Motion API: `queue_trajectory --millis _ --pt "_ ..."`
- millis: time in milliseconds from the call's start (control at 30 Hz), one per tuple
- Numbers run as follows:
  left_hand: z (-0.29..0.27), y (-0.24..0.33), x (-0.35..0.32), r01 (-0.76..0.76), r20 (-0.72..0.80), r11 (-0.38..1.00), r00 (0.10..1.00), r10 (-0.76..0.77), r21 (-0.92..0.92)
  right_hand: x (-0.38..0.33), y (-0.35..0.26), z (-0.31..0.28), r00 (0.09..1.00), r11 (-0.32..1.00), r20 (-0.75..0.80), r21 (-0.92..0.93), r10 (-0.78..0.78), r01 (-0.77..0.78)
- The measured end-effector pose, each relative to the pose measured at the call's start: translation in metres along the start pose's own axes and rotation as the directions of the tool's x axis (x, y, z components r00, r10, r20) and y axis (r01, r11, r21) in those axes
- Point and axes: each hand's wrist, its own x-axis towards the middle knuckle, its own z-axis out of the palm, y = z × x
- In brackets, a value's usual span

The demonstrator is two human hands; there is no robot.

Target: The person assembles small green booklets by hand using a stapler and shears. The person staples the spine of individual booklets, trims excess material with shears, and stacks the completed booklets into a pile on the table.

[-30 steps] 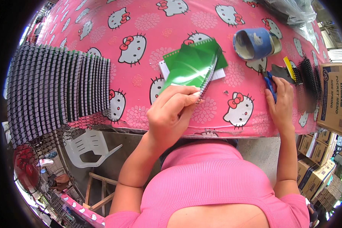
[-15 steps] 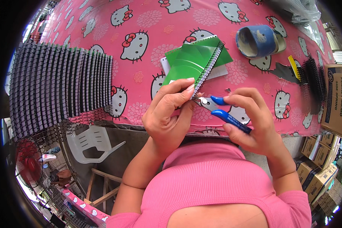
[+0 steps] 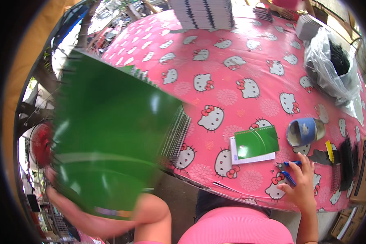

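Observation:
A green-covered spiral notebook [image 3: 110, 134] fills the left side, raised close to the view and blurred by motion. My left forearm [image 3: 89, 221] bends behind it, and my left hand [image 3: 51, 177] grips its left edge, with most of the fingers hidden. At the table's near right, my right hand [image 3: 301, 183] has its fingers and thumb around the spread blue handles of small wire cutters [image 3: 288, 174]. Just left of the cutters' tip lies a smaller-looking green-covered pad [image 3: 256, 143] on white sheets, with punched holes along its top.
Behind the raised notebook stands a row of spiral-bound notebooks [image 3: 177, 132]. A blue slipper-shaped object [image 3: 301, 132], a yellow comb-like strip [image 3: 330, 151] and black wire coils [image 3: 346, 164] lie at right. Beyond are a plastic bag [image 3: 333, 69], stacked notebooks [image 3: 203, 14] and another person [image 3: 288, 5].
The view has swung left. My left hand has left the spot by the cutters and now has the green notebook raised at far left. My right hand stays with the cutters.

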Motion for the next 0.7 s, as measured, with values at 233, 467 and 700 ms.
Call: queue_trajectory --millis 233,467,700 --pt "-0.055 -0.108 0.081 0.119 -0.051 0.901 0.993 -0.107 0.418 0.120 -0.018 0.011 0.963 0.928 0.065 0.291 -0.261 0.232" --pt "-0.045 -0.105 0.066 0.187 -0.103 0.961 0.980 -0.169 0.204 0.135 -0.017 0.028 0.904 0.945 0.279 0.134 -0.325 0.298" --pt "-0.066 0.011 0.002 -0.453 0.326 0.890 0.835 0.443 -0.050 0.133 -0.014 0.030 0.867 0.969 0.441 0.181 -0.233 0.169"
